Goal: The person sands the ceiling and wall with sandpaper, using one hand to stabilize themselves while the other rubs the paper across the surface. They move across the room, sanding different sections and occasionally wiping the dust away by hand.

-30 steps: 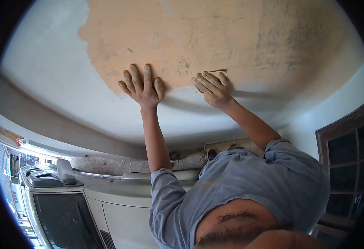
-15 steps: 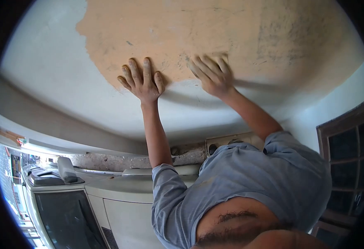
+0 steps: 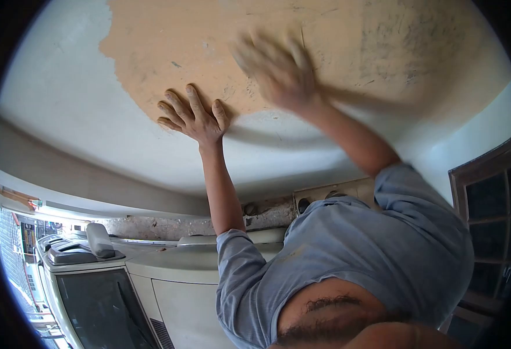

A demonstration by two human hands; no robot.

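Note:
My left hand (image 3: 196, 119) lies flat on the wall with its fingers spread, holding nothing. It rests at the lower edge of a peach-coloured patch (image 3: 162, 35), where the surface meets the pale wall paint (image 3: 57, 81). The fingertips look dusty. To its right, my right hand (image 3: 279, 72) is over the patch, smeared by motion. Its fingers point up and left, and I cannot make out whether anything lies under them. Dark scuffs and scratches (image 3: 407, 35) mark the patch at the right.
Behind me at lower left stands a light-coloured vehicle (image 3: 185, 302) with a side mirror (image 3: 99, 240) and dark window. A dark-framed paned window or door (image 3: 459, 180) is at the right. A curved ledge (image 3: 92, 171) runs along the wall's left side.
My right hand has moved up and to the left across the patch and blurred more. The left hand stays flat on the wall, with only a slight shift in view.

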